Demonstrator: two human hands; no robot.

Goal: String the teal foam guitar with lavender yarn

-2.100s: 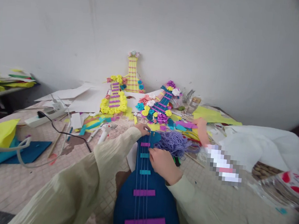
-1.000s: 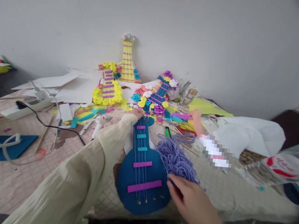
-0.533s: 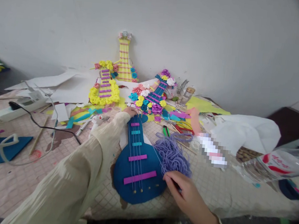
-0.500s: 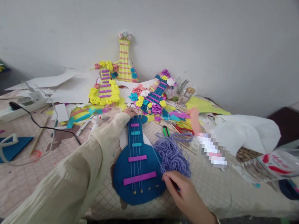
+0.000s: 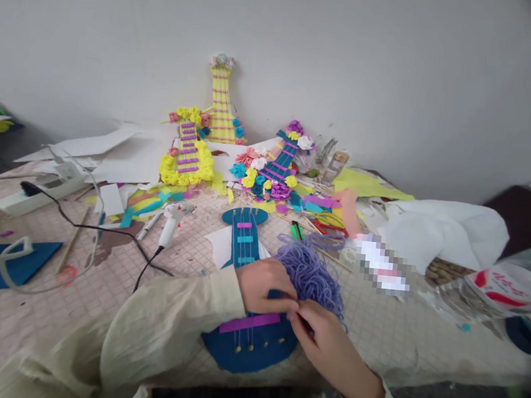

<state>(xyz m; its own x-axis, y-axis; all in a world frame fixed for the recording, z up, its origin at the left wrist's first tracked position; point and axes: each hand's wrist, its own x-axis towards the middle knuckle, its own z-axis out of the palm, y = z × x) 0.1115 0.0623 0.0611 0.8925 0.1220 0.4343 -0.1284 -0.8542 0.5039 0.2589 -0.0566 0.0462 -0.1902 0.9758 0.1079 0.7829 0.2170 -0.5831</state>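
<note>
A dark blue paper guitar lies flat in front of me, with purple and light blue strips across it and thin yarn strings along its neck. My left hand is over the guitar's body, its thumb and fingers closed at the right edge. There its fingertips meet those of my right hand, which pinches a strand of purple yarn. The strand itself is mostly hidden between the fingers. Beside the guitar rests a loose heap of purple yarn, just beyond my right hand. Small metallic studs show near the guitar's bottom.
A white glue gun with a black cord lies left of the guitar. Decorated paper guitars lean at the back by the wall. A power strip is at left. Paper scraps, a green cutter and a plastic bag lie around.
My left hand has come down from the top of the guitar's neck to meet my right hand at the body's right edge. My right hand stays about where it was.
</note>
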